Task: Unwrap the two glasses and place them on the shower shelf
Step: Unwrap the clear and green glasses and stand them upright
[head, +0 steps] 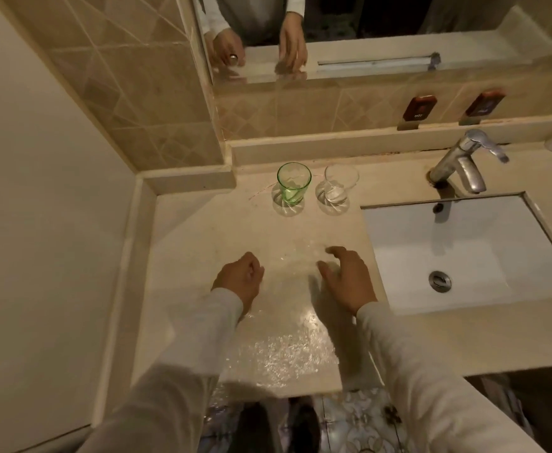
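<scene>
1. Two glasses stand upright and bare at the back of the counter (202, 250), close side by side without touching: a green glass (293, 183) on the left and a clear glass (339, 184) on the right, both near the low ledge under the mirror (382, 27).
2. Neither glass shows any wrap on it. A clear, crinkly sheet of plastic wrap (284, 351) lies flat on the counter nearer the person, glinting in the light.
3. Left hand (240, 279) is curled into a loose fist and rests at the left edge of the wrap; whether it pinches the film I cannot tell.
4. Right hand (346, 276) is half spread, fingers bent and pressing down at the right edge of the wrap, with nothing closed inside it.
5. Both glasses are likely light, stiff and breakable, with smooth walls that could slip in a damp grip. My judgement is to take each one around the middle of its wall, thumb against fingers, rather than by the thin rim.
6. Wrap is soft, nearly weightless and clingy, so it should be gathered by pinching an edge.
7. Sink (464, 243) and tap (460, 161) sit to the right, well apart from the glasses. Which surface counts as the shower shelf I cannot tell.
</scene>
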The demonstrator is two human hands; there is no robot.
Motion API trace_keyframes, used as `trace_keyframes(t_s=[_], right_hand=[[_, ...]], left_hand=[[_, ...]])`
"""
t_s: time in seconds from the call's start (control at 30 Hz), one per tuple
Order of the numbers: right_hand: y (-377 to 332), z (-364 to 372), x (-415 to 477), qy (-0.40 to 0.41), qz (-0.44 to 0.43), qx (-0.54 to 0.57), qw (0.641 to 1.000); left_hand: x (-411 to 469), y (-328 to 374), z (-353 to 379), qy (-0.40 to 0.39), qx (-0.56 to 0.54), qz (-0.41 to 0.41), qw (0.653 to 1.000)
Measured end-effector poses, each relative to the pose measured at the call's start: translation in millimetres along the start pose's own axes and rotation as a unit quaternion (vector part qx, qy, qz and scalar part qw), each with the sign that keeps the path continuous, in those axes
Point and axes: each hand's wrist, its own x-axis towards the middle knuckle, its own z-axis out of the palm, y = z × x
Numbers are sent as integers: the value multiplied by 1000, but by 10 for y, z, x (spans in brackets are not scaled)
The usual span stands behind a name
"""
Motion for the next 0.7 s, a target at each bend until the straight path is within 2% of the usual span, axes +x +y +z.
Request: trace_keyframes(t_s=[0.07,0.17,0.2,0.27,0.33,0.43,0.5,0.6,0.7], right_hand=[[21,-19,-136,38,4,31,999],[37,-34,-277,49,57,93,993],[22,-38,-295,29,80,156,984],[-55,-16,-287,-34,126,315,940],[-184,27,-252,-85,134,383,910],[-369,160,-82,-80,124,340,929],[-511,280,49,-109,144,318,931],[-728,491,153,-205,198,357,889],[-885,731,224,-253,180,322,895]], left_hand=[[-114,39,-86,85,-95,-24,992],[-284,75,-199,198,-234,-79,949],[-333,70,-227,225,-261,-90,934],[-401,35,-271,258,-285,-109,916],[-425,-36,-307,279,-293,-123,906],[-430,-183,-395,297,-321,-151,886],[-402,-329,-474,308,-327,-164,878],[-333,-525,-602,326,-327,-188,867],[-200,-695,-724,350,-284,-227,863]])
